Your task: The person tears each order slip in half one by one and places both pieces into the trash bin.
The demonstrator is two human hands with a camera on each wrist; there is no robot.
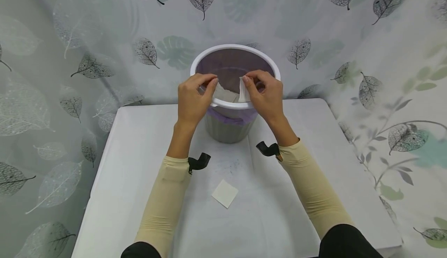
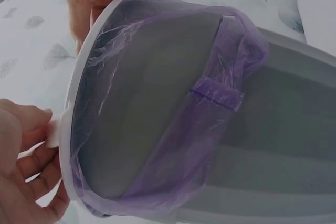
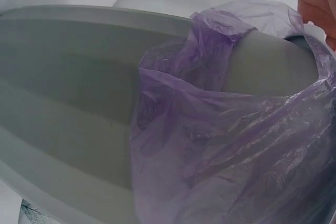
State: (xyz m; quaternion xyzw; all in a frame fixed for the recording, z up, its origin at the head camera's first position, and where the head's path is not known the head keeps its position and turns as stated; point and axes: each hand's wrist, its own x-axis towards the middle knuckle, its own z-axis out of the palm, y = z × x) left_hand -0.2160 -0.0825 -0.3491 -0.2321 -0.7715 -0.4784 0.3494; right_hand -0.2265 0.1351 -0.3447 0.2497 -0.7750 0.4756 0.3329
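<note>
My left hand (image 1: 194,99) pinches a white, tissue-like piece of paper (image 1: 225,95) over the near rim of a grey waste bin (image 1: 228,130). Just right of it, my right hand (image 1: 266,95) pinches a narrow upright white piece of paper (image 1: 243,91). Whether the two pieces join lower down, I cannot tell. Both hands are at the bin's white rim (image 1: 234,47). A purple bin liner (image 3: 220,135) is folded over the outside, below the rim. The left wrist view shows the left fingers (image 2: 39,169) close to the rim.
A square of off-white paper (image 1: 225,193) lies on the white-covered table (image 1: 146,149), in front of the bin. Leaf-patterned curtains (image 1: 104,29) hang behind the table and at both sides. Black camera mounts (image 1: 199,161) stick out from both wrists.
</note>
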